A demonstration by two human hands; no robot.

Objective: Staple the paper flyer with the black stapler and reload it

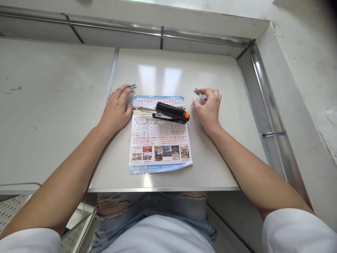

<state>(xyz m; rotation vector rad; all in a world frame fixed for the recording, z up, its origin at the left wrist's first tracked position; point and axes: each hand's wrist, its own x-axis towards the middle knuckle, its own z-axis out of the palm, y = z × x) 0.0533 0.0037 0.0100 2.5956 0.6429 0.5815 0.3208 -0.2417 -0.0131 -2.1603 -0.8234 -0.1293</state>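
Observation:
A black stapler [171,113] with an orange end lies across a printed flyer [160,140]; its metal front part points left. Rows of staples run down the flyer's left side. My left hand [117,109] rests at the flyer's upper left, fingers stretched and thumb apart, its fingertips at a small strip of staples [133,86]. To the right of the stapler, my right hand [209,109] has its index fingertip at another short staple strip [196,91], with the thumb held away from it. Neither hand touches the stapler.
The white table [163,181] has a seam strip [112,68] left of the flyer. A metal rail [195,37] runs along the back and another along the right side [271,105]. Small scraps [15,88] lie on the left panel. A perforated rack [71,235] stands below.

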